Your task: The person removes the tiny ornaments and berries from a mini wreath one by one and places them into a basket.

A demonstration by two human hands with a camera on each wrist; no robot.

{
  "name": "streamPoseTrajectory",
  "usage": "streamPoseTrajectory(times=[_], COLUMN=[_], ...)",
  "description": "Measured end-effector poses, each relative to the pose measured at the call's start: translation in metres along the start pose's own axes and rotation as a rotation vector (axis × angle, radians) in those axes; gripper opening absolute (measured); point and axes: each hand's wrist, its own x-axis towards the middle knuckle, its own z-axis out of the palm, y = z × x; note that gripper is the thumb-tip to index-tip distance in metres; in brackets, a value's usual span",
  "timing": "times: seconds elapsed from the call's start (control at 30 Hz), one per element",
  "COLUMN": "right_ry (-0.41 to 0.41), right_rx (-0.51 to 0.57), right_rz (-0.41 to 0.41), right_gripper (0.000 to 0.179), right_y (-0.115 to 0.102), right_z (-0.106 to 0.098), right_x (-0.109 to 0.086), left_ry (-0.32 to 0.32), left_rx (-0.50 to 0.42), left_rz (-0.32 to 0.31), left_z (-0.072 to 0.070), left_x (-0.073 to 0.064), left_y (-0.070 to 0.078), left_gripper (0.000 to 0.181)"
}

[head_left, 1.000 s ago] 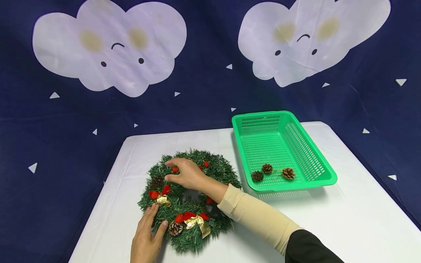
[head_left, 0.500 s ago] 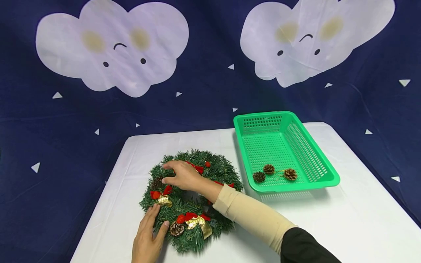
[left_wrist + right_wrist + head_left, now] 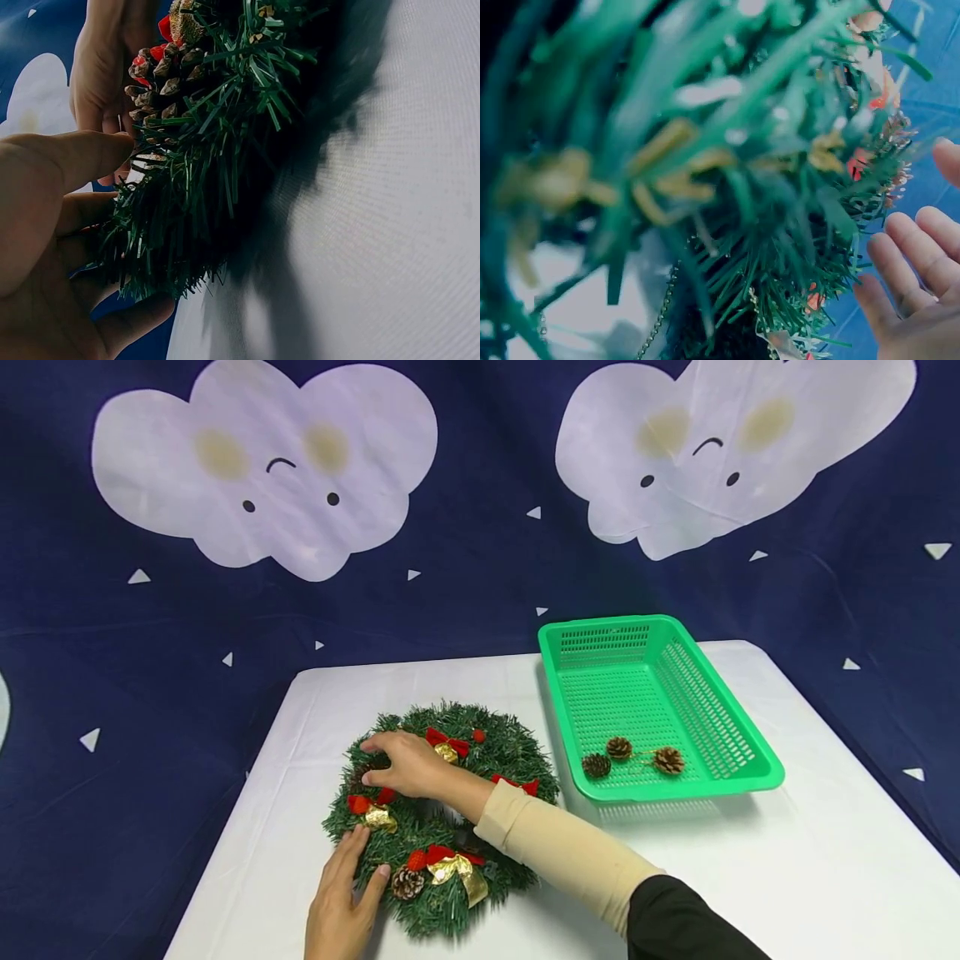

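Observation:
A green tinsel wreath [image 3: 517, 743] lies on the white table, trimmed with red-and-gold bows [image 3: 457, 870], red berries and pine cones. My left hand [image 3: 339, 893] rests on its near left edge, fingers fairly straight and thumb beside a pine cone [image 3: 407, 883]. In the left wrist view, that thumb [image 3: 90, 159] touches the tinsel by the cone, with the fingers spread along the outer edge. Over the wreath's upper left reaches my right hand [image 3: 411, 764], thumb and fingers apart around a partly hidden dark pine cone [image 3: 360, 777]. The right wrist view shows its fingers [image 3: 911, 259] extended, gripping nothing.
A green perforated basket [image 3: 551, 693] stands right of the wreath. Several small pine cones [image 3: 667, 761] lie in its near end, with thin golden ties. Behind the table hangs a dark blue cloth [image 3: 480, 568] with white clouds. Beaded chain [image 3: 662, 307] shows at the wreath's centre.
My right hand has shifted left and slightly nearer over the wreath, uncovering the upper bow. The left hand stays at the edge. The whole head view has drifted slightly to the right.

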Motion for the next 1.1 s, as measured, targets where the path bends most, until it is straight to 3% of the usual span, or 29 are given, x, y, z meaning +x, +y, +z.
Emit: streamPoseTrajectory(times=[1.1], right_ry=[-0.065], right_rx=[-0.168], right_rz=[0.0], right_gripper=[0.047], right_y=[0.002], right_z=[0.015], right_x=[0.011], left_ry=[0.04], left_rx=[0.01], left_rz=[0.041], left_z=[0.001], left_x=[-0.001], left_y=[0.0], left_gripper=[0.061])
